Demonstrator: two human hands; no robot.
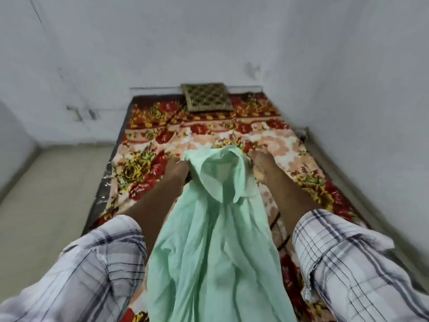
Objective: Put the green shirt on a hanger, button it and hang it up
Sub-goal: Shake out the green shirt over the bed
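The pale green shirt (216, 228) hangs between my two arms, collar end away from me and the body trailing down toward me over the bed. My left hand (177, 169) grips the shirt at the left of the collar. My right hand (258, 165) holds the cloth at the right of the collar; its fingers are partly behind the fabric. The collar opening gapes upward between the hands. A dark thin bar (282, 240), possibly part of a hanger, shows by the shirt's right edge on the bed; I cannot tell for sure.
A mattress with a red and yellow floral cover (144, 173) lies along the right wall. A gold patterned cushion (206, 96) sits at its far end. Bare beige floor (53, 194) is on the left. White walls close in on all sides.
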